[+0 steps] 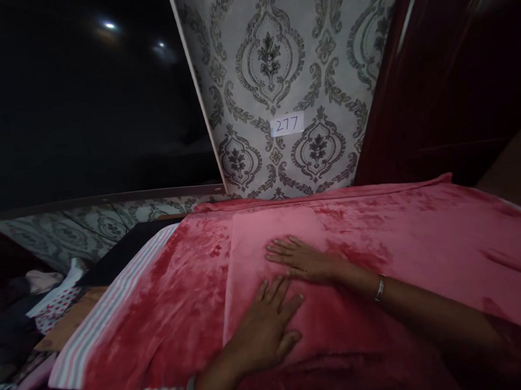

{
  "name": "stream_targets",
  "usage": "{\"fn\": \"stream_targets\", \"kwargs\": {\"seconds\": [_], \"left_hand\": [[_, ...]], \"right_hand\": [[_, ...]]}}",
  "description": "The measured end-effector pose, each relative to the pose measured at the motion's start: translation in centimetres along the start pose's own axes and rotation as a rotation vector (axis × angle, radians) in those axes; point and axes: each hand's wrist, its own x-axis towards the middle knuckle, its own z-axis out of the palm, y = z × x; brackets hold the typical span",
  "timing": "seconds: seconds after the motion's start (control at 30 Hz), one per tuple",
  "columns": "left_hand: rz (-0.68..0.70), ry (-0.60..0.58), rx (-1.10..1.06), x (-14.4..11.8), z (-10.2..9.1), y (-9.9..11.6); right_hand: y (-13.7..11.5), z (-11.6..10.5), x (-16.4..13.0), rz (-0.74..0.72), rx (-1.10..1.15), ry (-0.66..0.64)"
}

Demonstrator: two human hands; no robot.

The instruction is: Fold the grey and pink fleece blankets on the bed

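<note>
A plush pink-red blanket [170, 310] is spread over a flat surface, with part of it folded over on top toward the right. My left hand [264, 327] rests on the folded part near its left edge, fingers stretched out. Farther back and a little to the right, my right hand [304, 260] lies flat on the same fold, its fingers spread. Neither hand grips the fabric. Beneath the blanket's left side, a striped white, grey and pink cloth [119, 290] shows.
A large dark television [82, 101] hangs at the left. On the patterned wallpaper [269, 50] is a paper label [287, 124] reading 277. A glossy dark red panel [449, 72] stands at the right. Assorted cloths, including a dotted one [55, 310], lie at the far left.
</note>
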Motion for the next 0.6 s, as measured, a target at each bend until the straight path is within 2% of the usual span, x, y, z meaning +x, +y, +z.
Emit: {"fn": "stream_targets", "kwargs": {"seconds": [0.13, 0.33, 0.47, 0.6], "left_hand": [[0.016, 0.032, 0.007, -0.2, 0.4, -0.1], [0.033, 0.045, 0.006, -0.6, 0.4, -0.1], [0.022, 0.026, 0.005, -0.6, 0.2, 0.0], [0.014, 0.013, -0.022, -0.4, -0.1, 0.0]], "right_hand": [[5.1, -1.3, 3.4, 0.124, -0.05, 0.043], [11.9, -1.7, 6.9, 0.33, -0.081, 0.166], [13.7, -2.5, 7.6, 0.483, -0.024, 0.172], [12.4, -3.5, 7.8, 0.52, -0.009, 0.185]]}}
